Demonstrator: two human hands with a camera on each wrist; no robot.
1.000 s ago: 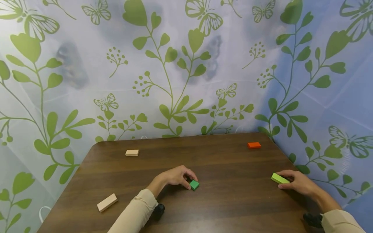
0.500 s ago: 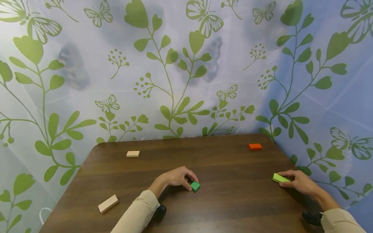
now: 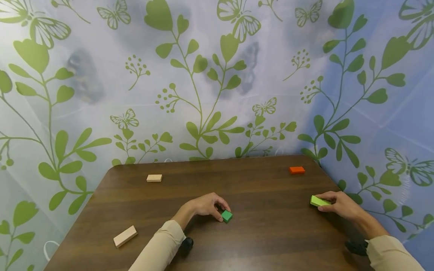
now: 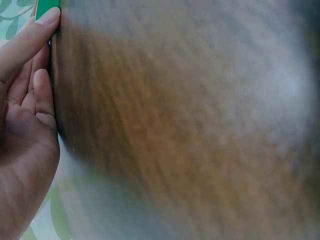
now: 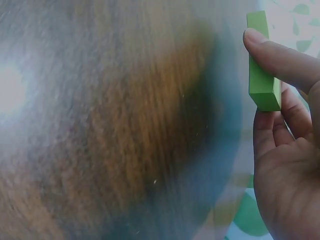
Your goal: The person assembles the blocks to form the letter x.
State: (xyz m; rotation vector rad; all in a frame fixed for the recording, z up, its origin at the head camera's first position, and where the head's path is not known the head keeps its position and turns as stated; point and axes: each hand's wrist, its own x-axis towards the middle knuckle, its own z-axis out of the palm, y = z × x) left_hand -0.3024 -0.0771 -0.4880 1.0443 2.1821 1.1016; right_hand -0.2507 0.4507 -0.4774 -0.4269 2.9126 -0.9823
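Near the middle of the table, my left hand (image 3: 206, 206) pinches a small dark green block (image 3: 226, 216) between thumb and fingers. In the left wrist view the green block (image 4: 47, 7) shows only partly, at the top edge by the thumb. Over at the right side, my right hand (image 3: 342, 206) grips a lime green rectangular block (image 3: 318, 201). The right wrist view has that lime block (image 5: 263, 75) with the thumb across one face and fingers behind it. Whether the lime block touches the table I cannot tell.
An orange-red block (image 3: 297, 170) lies at the back right of the brown table (image 3: 190, 180). One pale wooden block (image 3: 154, 178) is at the back left, and another wooden block (image 3: 125, 236) lies at the front left. A leaf-patterned curtain (image 3: 210, 75) rises behind the table.
My right hand has moved slightly left and away from me with the lime block in its grip. The left hand and its green block have stayed in place.
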